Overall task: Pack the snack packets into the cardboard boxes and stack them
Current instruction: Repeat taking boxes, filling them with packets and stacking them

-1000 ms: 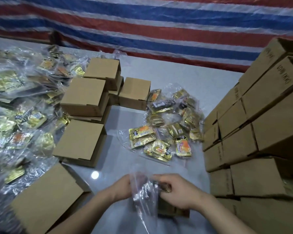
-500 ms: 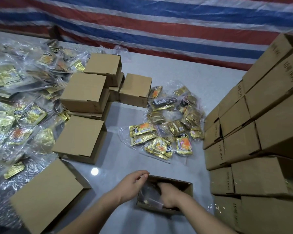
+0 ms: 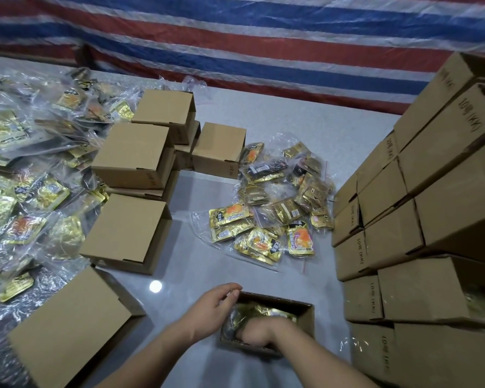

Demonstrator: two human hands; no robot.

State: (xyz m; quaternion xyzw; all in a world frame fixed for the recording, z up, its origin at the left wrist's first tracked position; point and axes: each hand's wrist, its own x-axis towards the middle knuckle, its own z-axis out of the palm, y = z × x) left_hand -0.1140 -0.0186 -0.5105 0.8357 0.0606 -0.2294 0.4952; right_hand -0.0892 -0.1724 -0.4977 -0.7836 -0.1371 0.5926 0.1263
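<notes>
An open cardboard box point(image 3: 306, 315) stands at the near edge of the table, with a clear bag of gold snack packets point(image 3: 263, 310) inside it. My right hand point(image 3: 254, 333) is down in the box on top of that bag, its fingers hidden. My left hand point(image 3: 213, 305) sits at the box's far left corner with fingers curled over the rim. Further clear bags of gold and orange packets point(image 3: 275, 211) lie in the middle of the table.
A tall stack of closed boxes point(image 3: 431, 208) fills the right side. Several closed boxes point(image 3: 129, 155) stand at centre left, one more point(image 3: 73, 329) by my left forearm. A large heap of bagged packets point(image 3: 25, 177) covers the left. A striped tarp point(image 3: 235, 37) hangs behind.
One second ago both hands held the clear bag above the table. The bag has gone down into the open box, my right hand pushing deeper in, my left hand at the rim.
</notes>
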